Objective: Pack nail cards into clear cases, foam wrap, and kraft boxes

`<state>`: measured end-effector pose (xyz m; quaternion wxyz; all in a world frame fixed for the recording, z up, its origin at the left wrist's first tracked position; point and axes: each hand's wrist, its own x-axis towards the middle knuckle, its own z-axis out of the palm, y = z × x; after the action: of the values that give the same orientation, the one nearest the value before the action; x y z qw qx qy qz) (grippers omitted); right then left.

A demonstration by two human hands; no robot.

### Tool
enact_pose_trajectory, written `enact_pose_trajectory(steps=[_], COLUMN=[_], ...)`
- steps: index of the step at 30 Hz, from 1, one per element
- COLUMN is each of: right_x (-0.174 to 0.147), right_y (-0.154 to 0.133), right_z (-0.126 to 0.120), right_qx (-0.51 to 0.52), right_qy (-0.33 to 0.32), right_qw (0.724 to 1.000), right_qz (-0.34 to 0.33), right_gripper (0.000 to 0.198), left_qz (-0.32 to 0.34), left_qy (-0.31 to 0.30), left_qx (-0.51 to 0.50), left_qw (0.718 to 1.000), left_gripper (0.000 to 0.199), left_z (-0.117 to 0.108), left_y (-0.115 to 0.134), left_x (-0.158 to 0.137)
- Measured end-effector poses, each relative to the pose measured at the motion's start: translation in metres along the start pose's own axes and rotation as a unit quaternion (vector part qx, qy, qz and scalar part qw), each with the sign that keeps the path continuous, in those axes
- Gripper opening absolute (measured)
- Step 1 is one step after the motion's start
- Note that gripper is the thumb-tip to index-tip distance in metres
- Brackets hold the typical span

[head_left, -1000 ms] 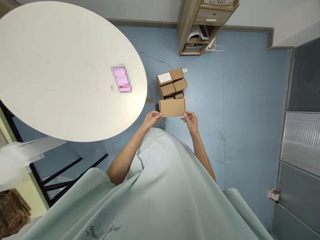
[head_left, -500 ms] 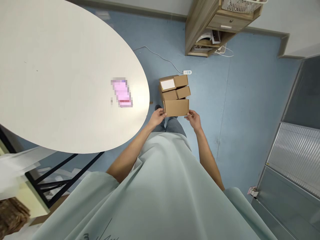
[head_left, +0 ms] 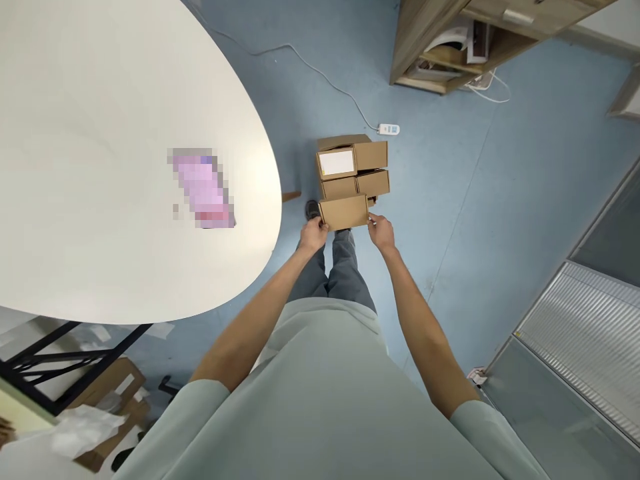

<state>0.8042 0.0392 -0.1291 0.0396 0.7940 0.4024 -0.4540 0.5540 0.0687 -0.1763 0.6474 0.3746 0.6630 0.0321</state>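
Note:
A brown cardboard box [head_left: 345, 213] is held between my two hands, slightly tilted, low in front of my legs. My left hand [head_left: 313, 235] grips its lower left corner, fingers closed. At its right edge my right hand [head_left: 381, 231] pinches the side. Just beyond it several more cardboard boxes [head_left: 372, 155] are stacked together on the floor. One of them carries a white label [head_left: 337, 163] on its top left. The held box overlaps the near part of the stack, so whether they touch I cannot tell.
To the left stands a white rounded table [head_left: 125, 267] with a blurred pink item [head_left: 203, 190] on it. A power strip [head_left: 389, 129] and its cord lie beyond the boxes. A wooden cabinet [head_left: 425, 40] is at the far right. Loose cardboard [head_left: 107, 400] lies lower left.
The held box has turned slightly and shifted left relative to the stack, still between both hands. My view has moved, showing more of my legs and shoe.

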Motion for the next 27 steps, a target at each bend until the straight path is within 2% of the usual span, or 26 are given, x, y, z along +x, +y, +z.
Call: enact_pose_trajectory(steps=[4, 9, 13, 18, 24, 27], right_x=[0.047, 0.098, 0.13, 0.156, 0.173, 0.178], right_y=[0.001, 0.005, 0.013, 0.024, 0.031, 0.034], right_z=[0.011, 0.028, 0.045, 0.061, 0.065, 0.068], right_qx=[-0.074, -0.11, -0.131, -0.137, -0.131, -0.091], right_qy=[-0.032, -0.063, -0.072, -0.077, -0.082, -0.063], right_qw=[0.997, 0.992, 0.989, 0.988, 0.988, 0.994], right_qz=[-0.009, 0.004, 0.011, 0.008, -0.005, 0.003], right_gripper=[0.04, 0.037, 0.035, 0.035, 0.036, 0.036], left_qz=[-0.049, -0.059, -0.065, -0.067, -0.05, -0.052], left_qy=[0.053, 0.078, 0.073, 0.074, 0.061, 0.06], left_qx=[0.068, 0.046, 0.017, -0.01, -0.024, -0.061], left_qw=[0.995, 0.994, 0.995, 0.995, 0.997, 0.995], left_gripper=[0.014, 0.024, 0.031, 0.032, 0.036, 0.047], left_z=[0.018, 0.034, 0.042, 0.049, 0.052, 0.054], left_y=[-0.014, -0.033, -0.051, -0.069, -0.08, -0.083], left_x=[0.043, 0.092, 0.121, 0.145, 0.166, 0.173])
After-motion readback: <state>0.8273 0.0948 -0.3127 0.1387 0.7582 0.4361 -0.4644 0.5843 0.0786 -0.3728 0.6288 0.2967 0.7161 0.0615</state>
